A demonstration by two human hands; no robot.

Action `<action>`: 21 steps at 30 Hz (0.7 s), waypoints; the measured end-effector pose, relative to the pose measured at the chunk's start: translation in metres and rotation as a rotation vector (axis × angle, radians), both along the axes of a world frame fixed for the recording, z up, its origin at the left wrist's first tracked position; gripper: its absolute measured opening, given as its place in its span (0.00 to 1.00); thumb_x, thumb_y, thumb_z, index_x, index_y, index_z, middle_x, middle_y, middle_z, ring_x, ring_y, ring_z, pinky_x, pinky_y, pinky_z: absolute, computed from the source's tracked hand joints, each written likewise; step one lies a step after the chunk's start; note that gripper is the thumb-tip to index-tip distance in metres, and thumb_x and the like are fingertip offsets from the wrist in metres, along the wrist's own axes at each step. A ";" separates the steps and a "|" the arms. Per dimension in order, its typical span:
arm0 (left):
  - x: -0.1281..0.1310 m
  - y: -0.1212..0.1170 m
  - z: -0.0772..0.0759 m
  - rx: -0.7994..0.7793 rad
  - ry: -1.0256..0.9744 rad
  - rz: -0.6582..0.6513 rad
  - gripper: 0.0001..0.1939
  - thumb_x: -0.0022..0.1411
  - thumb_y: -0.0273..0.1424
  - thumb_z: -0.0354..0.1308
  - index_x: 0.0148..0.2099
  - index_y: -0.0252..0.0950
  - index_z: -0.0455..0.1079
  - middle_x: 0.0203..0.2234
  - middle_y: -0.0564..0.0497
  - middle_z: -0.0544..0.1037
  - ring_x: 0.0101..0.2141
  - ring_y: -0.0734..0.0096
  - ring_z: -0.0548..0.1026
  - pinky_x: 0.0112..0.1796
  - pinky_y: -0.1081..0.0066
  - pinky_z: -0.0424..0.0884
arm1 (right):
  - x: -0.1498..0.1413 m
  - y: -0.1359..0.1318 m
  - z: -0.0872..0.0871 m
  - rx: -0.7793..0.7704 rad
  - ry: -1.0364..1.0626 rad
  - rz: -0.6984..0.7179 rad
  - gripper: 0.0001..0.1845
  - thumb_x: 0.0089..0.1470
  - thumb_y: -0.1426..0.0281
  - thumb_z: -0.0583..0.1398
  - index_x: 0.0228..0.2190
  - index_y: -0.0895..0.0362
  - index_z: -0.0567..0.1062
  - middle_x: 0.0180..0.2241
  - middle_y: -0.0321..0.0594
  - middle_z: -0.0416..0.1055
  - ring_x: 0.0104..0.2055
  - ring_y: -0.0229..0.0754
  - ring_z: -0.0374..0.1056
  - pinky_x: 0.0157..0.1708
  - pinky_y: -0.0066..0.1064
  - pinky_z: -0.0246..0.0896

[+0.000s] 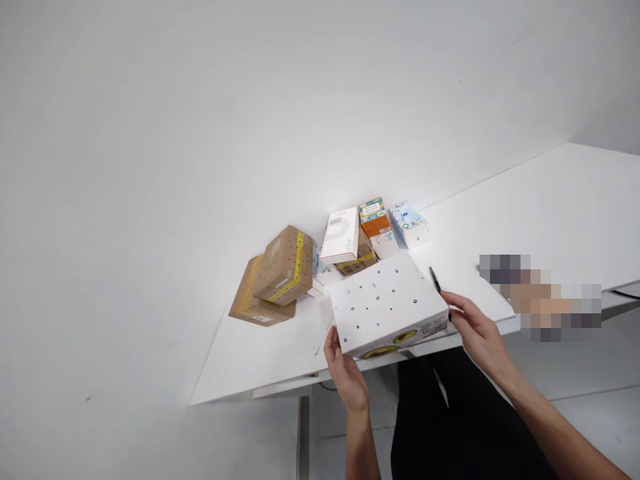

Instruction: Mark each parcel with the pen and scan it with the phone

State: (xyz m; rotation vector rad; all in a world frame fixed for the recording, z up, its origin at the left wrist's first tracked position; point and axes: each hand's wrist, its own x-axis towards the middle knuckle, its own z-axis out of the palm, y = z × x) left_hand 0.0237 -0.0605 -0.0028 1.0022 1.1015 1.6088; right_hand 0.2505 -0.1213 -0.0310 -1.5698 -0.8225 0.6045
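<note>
A white box (383, 300) with small hand-drawn circles scattered on its top and yellow-and-black pictures on its near side is between my hands at the table's front edge. My left hand (349, 381) grips its near left corner, the fingers curled along the side. At its right end, my right hand (477, 332) holds the box with thumb and forefinger. A black pen (435, 279) points away from my right fingertips, just beyond the box; whether the fingers touch it I cannot tell. The underside of the box is hidden.
Two brown cartons with yellow tape, one carton (285, 263) leaning on another (253, 303), stand at the left. Behind are a white power bank box (341, 233), an orange-and-green box (375, 217) and a blue-white pack (410, 223). A pixelated patch covers the right side of the white table (525, 220).
</note>
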 end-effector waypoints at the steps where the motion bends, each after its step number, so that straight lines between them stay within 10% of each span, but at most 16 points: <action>1: 0.001 -0.001 0.002 0.035 0.043 0.029 0.19 0.64 0.39 0.51 0.55 0.39 0.66 0.56 0.45 0.69 0.59 0.59 0.63 0.57 0.62 0.61 | 0.007 0.004 -0.002 -0.013 -0.071 -0.029 0.18 0.56 0.64 0.52 0.47 0.50 0.72 0.49 0.43 0.70 0.47 0.46 0.69 0.40 0.36 0.66; 6: 0.003 -0.007 0.015 0.506 0.501 0.172 0.14 0.66 0.30 0.48 0.49 0.38 0.69 0.53 0.45 0.69 0.58 0.57 0.64 0.56 0.53 0.62 | 0.028 0.029 -0.002 -0.426 -0.578 0.091 0.23 0.55 0.66 0.54 0.52 0.56 0.70 0.40 0.49 0.67 0.40 0.50 0.67 0.31 0.35 0.62; 11: 0.021 -0.007 0.054 0.886 0.916 0.027 0.15 0.59 0.18 0.52 0.46 0.36 0.69 0.39 0.47 0.75 0.50 0.58 0.71 0.48 0.51 0.71 | 0.018 0.046 0.014 -0.685 -0.839 0.356 0.21 0.57 0.75 0.49 0.51 0.55 0.70 0.37 0.50 0.67 0.37 0.49 0.66 0.28 0.32 0.54; 16: 0.040 0.004 0.089 0.891 1.093 -0.124 0.16 0.58 0.24 0.57 0.49 0.36 0.68 0.39 0.46 0.77 0.46 0.59 0.73 0.47 0.57 0.72 | 0.028 0.047 0.009 -0.596 -0.635 0.396 0.18 0.56 0.72 0.50 0.45 0.58 0.74 0.33 0.48 0.69 0.31 0.45 0.68 0.31 0.32 0.57; 21: 0.047 0.009 0.089 0.717 1.459 -0.246 0.24 0.57 0.44 0.62 0.53 0.40 0.68 0.52 0.44 0.74 0.55 0.47 0.68 0.52 0.48 0.67 | 0.057 0.031 0.012 -0.240 -0.036 0.133 0.19 0.56 0.65 0.51 0.44 0.58 0.75 0.31 0.41 0.74 0.31 0.43 0.71 0.36 0.35 0.65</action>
